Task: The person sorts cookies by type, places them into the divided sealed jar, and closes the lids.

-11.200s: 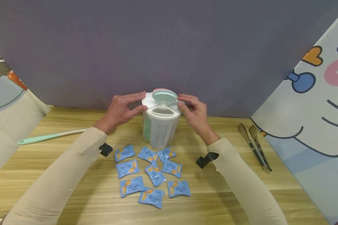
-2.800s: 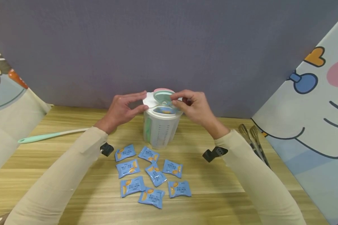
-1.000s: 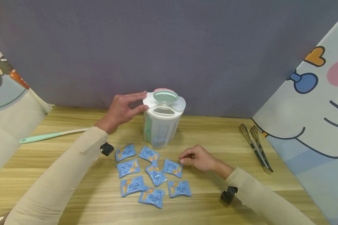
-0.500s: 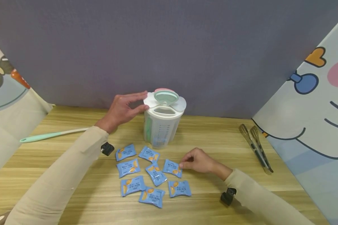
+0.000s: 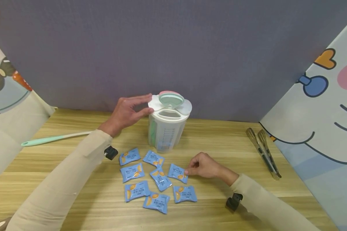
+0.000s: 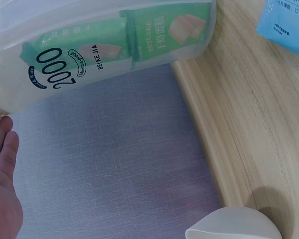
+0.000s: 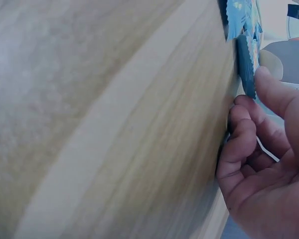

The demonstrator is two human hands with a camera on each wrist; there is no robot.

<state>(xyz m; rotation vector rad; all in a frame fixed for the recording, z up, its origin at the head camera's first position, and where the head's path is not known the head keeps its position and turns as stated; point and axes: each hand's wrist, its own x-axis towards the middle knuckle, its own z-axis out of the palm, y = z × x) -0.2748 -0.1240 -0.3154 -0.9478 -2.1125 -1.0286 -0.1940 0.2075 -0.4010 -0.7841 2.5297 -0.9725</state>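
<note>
While your head view shows mere green through the tall, translucent plastic container (image 5: 170, 134), the left wrist view reveals green printed packets (image 6: 149, 40) inside. Your left hand (image 5: 124, 113), fingers straight, touches the container's white lid (image 5: 185, 107); your right hand (image 5: 204, 165), fingers curled, pinches a glossy blue rectangular packet (image 5: 177, 173) on the wood-grain table (image 5: 219, 138).

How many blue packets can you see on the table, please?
8: left-back packet, left-middle packet, left-front packet; centre-back packet, centre-middle packet, centre-front packet; right-back packet, at the right hand; right-front packet. None looks hidden.
</note>
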